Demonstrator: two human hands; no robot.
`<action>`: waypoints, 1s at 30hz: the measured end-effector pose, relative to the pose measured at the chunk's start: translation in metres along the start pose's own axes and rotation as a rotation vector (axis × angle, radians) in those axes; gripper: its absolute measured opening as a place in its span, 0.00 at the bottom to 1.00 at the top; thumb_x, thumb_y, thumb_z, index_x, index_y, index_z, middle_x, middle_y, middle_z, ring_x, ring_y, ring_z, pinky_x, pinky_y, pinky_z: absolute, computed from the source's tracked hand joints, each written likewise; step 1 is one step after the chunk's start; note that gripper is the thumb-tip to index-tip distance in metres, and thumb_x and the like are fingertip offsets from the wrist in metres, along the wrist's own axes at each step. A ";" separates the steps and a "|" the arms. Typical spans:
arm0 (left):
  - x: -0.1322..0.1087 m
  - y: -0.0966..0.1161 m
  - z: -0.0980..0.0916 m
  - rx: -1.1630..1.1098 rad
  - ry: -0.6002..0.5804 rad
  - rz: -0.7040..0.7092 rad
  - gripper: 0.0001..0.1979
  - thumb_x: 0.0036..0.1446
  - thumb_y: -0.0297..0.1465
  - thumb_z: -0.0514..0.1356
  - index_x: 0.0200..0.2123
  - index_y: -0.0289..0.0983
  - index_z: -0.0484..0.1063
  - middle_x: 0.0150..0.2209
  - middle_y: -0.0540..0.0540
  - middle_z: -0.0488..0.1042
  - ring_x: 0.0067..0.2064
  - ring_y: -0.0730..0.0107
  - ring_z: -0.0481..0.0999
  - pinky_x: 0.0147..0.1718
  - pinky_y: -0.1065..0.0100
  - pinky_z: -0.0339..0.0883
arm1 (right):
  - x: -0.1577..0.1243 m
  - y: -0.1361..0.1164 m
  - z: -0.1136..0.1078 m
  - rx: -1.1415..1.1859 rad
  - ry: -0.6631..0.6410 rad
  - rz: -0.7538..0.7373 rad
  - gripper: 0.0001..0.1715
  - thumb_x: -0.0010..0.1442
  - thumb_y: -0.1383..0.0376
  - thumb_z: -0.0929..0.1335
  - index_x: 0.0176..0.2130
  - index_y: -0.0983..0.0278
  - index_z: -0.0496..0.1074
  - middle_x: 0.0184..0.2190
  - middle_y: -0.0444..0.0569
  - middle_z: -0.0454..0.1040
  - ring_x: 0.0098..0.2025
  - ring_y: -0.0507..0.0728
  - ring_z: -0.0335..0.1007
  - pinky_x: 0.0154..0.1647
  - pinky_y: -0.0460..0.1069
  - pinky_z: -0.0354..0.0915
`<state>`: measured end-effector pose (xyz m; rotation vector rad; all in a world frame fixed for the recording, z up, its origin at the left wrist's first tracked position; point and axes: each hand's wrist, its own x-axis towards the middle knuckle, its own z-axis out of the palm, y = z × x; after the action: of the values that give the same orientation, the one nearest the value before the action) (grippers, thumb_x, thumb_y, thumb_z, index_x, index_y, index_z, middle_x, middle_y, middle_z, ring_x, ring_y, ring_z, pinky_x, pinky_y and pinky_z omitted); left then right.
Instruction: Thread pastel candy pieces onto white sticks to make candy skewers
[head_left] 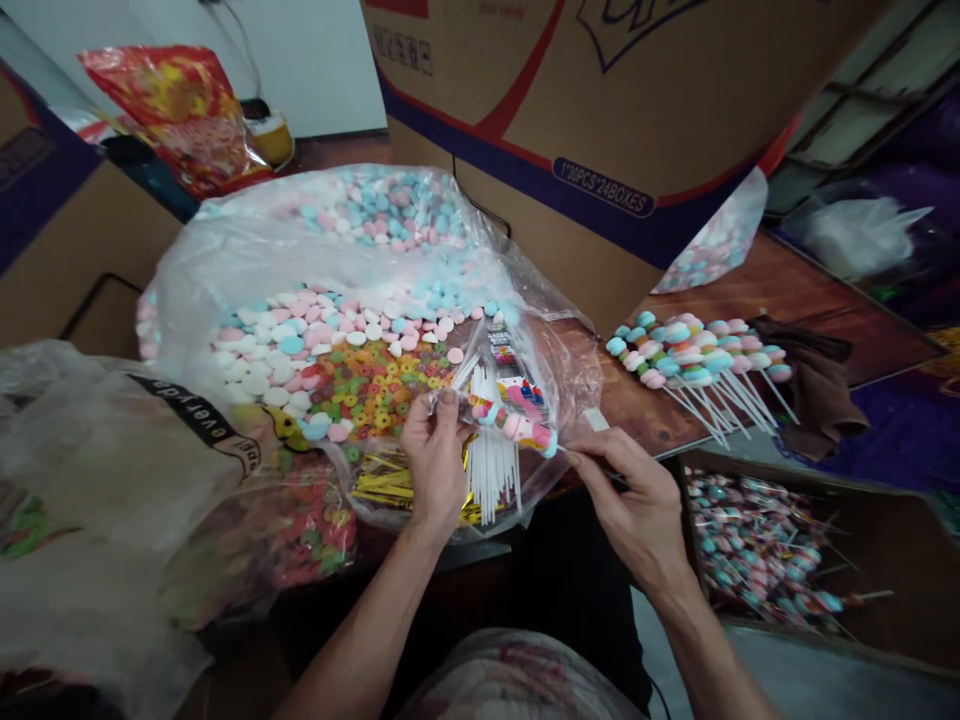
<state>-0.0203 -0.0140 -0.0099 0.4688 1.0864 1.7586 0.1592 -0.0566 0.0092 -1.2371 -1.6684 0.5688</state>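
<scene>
A candy skewer (517, 427) of pastel pieces lies slantwise between my hands, in what looks like a clear printed wrapper. My left hand (437, 465) is closed, its thumb and fingers pinching the wrapper's upper end. At the lower end, the fingers of my right hand (634, 500) pinch the skewer's white stick. Just under the skewer are a bundle of bare white sticks (493, 475) and a stack of printed wrappers (523, 395). Gold twist ties (384, 480) lie left of my left hand, beside ring-shaped gummies (382, 385) and pastel candy discs (277, 350).
Unwrapped candy skewers (690, 350) are piled at the table's right edge. Below them stands an open box (892, 570) with many wrapped skewers. Large cartons (480, 180) rise behind the candy bag. A red packet (180, 110) stands back left, and a plastic bag (97, 540) fills the near left.
</scene>
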 end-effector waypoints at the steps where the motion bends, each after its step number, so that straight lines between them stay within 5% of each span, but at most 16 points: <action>1: 0.000 -0.001 0.000 -0.023 0.008 -0.012 0.15 0.48 0.39 0.70 0.29 0.36 0.70 0.28 0.53 0.73 0.29 0.77 0.74 0.34 0.71 0.71 | -0.001 0.000 0.004 -0.002 0.001 -0.011 0.07 0.63 0.72 0.68 0.36 0.61 0.75 0.31 0.45 0.74 0.34 0.53 0.71 0.36 0.48 0.66; 7: 0.000 0.000 0.003 -0.139 -0.027 -0.187 0.17 0.52 0.43 0.68 0.36 0.37 0.70 0.32 0.46 0.78 0.32 0.70 0.78 0.34 0.67 0.71 | -0.005 -0.002 0.026 -0.044 0.009 -0.082 0.07 0.63 0.73 0.67 0.36 0.62 0.74 0.31 0.46 0.73 0.34 0.53 0.71 0.36 0.48 0.67; 15: -0.011 0.001 0.010 -0.208 -0.103 -0.256 0.14 0.58 0.40 0.63 0.32 0.35 0.69 0.30 0.47 0.75 0.32 0.71 0.76 0.33 0.69 0.70 | -0.005 -0.012 0.067 -0.061 0.087 -0.078 0.11 0.66 0.72 0.62 0.40 0.63 0.74 0.34 0.51 0.73 0.37 0.55 0.72 0.39 0.50 0.68; 22: -0.001 0.012 -0.002 -0.165 -0.060 -0.290 0.14 0.59 0.40 0.63 0.32 0.34 0.69 0.30 0.47 0.74 0.31 0.72 0.74 0.28 0.72 0.66 | -0.018 -0.011 0.047 0.115 -0.195 0.230 0.09 0.63 0.65 0.67 0.31 0.63 0.75 0.25 0.44 0.71 0.28 0.53 0.66 0.29 0.46 0.62; 30: -0.031 0.001 -0.001 -0.123 -0.169 -0.348 0.10 0.55 0.34 0.66 0.35 0.35 0.71 0.31 0.49 0.73 0.28 0.78 0.69 0.29 0.74 0.64 | -0.025 -0.010 0.067 0.271 -0.127 0.373 0.11 0.62 0.61 0.67 0.29 0.64 0.72 0.25 0.43 0.66 0.28 0.52 0.62 0.29 0.46 0.60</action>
<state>-0.0076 -0.0416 -0.0047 0.3236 0.8758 1.4413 0.0967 -0.0719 -0.0224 -1.3372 -1.4088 1.0842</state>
